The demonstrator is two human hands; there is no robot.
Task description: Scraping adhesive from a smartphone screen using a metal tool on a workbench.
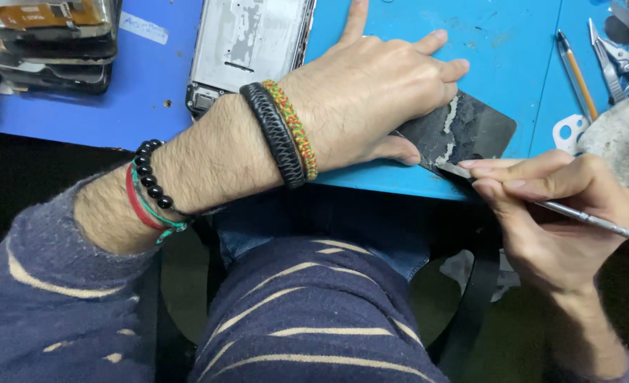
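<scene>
Nearest us: striped navy sleeve (52,298) and lap. Our left hand (371,92), fingers spread flat, pins a dark phone panel (470,128) at the blue desk (513,42) edge so it holds steady; our right hand (548,206) is closed on a thin metal tool (591,220), tip at the panel's pale glue residue. Phone frame (247,42) beyond.

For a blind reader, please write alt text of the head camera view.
A left hand presses a dark panel on a blue mat while the right hand scrapes its edge with a thin metal tool. A phone frame lies behind.
</scene>
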